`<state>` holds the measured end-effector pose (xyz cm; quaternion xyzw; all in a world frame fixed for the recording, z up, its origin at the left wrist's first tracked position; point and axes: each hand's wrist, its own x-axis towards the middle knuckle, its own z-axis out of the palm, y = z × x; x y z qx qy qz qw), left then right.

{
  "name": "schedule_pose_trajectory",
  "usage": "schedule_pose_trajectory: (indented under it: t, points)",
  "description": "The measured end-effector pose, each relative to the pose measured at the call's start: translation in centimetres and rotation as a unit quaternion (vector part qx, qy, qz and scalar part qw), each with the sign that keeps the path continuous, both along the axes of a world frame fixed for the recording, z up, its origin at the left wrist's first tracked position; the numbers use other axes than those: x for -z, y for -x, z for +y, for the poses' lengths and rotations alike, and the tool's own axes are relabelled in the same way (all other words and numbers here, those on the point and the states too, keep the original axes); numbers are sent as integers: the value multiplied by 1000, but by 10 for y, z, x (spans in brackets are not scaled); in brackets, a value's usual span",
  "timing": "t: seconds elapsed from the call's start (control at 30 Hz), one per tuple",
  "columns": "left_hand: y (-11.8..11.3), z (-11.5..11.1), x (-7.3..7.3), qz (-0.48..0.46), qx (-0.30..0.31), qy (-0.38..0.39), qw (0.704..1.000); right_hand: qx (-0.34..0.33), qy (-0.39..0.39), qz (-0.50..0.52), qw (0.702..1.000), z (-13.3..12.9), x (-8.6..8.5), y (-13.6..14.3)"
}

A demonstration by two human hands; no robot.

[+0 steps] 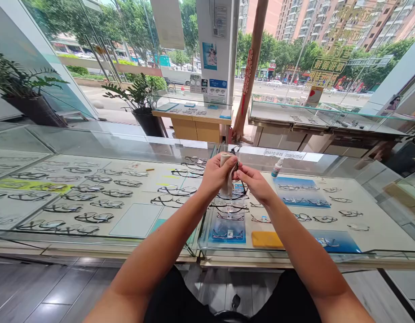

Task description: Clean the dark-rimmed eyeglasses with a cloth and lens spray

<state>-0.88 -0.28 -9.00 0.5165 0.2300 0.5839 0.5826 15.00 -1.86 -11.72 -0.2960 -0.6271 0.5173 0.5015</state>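
- Left hand [217, 174], at the centre of the frame, is closing its fingers around a pale cloth [227, 187], whose loose end is hanging below the fingers
- Right hand [256, 183], just right of centre, is pinching narrowly, thumb and fingertips meeting at the edge of a dark pair of glasses [236, 166]
- The dark pair of glasses is sitting at the centre of the frame between the two hands, the fingers and cloth hiding most of it; its exact outline cannot be told
- Both forearms are reaching up from the lower corners over a glass display counter [389, 235]
- Rows of eyeglasses [94, 217] are lying across the left half of the frame, beneath the glass
- A small spray bottle [277, 168] is standing right of the right hand, near a blue display card [297, 192] bearing more frames
- A yellow item [267, 239] is lying at the lower centre, left of the right forearm
- A potted plant [150, 123] is standing in the upper left, before the windows
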Motion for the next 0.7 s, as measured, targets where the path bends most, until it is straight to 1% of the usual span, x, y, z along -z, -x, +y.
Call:
schedule_pose_trajectory:
  t: [0.17, 0.3, 0.37, 0.43, 0.63, 0.7]
  points:
    - [-1, 0, 3, 3, -27, 13, 1000, -8, 1, -11, 1000, 0, 2, 3]
    - [0, 3, 6, 6, -42, 12, 999, 5, -1, -16, 1000, 0, 2, 3]
    - [1, 5, 6, 2, -39, 19, 999, 15, -8, -19, 1000, 1, 1, 1]
    - [3, 8, 7, -3, -21, 30, 999, 26, -12, -19, 999, 2, 1, -1]
    - [13, 15, 2, -10, 82, 61, 995, 44, -14, -14, 999, 3, 0, -3]
    - [15, 15, 0, -23, 100, 83, 991, 50, -14, -12, 999, 3, -1, -3]
